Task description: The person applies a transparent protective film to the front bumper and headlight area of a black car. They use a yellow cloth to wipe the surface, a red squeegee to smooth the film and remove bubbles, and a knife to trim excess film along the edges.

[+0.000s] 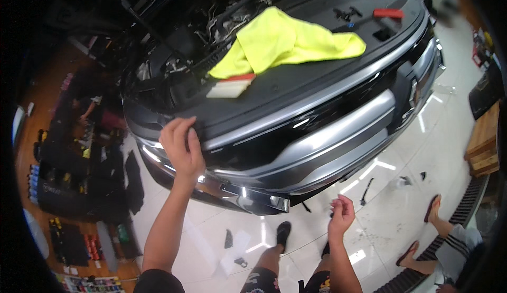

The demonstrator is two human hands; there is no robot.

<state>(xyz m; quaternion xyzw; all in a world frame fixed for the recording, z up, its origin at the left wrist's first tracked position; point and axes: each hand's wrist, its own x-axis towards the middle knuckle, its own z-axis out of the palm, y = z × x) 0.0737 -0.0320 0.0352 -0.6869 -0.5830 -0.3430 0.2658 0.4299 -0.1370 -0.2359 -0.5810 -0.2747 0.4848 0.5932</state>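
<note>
The front of a dark car with a chrome-trimmed grille (327,129) fills the middle, its hood raised over the engine bay. At the left front corner, by the headlight (158,153), my left hand (182,145) is held over the edge of the front trim, thumb and fingers apart and nothing seen in it. My right hand (342,215) hangs lower, in front of the bumper (253,200) and apart from it. Its fingers are curled together; whatever they may hold is too small to make out. A yellow cloth (290,39) lies crumpled on the black panel behind the grille.
Beside the cloth lies a white-and-red squeegee-like tool (229,88); a red tool (388,13) is farther right. Dark scraps (366,191) are scattered over the tiled floor (311,240). Another person's sandalled feet (433,208) stand at right. A tool bench (74,187) is at left.
</note>
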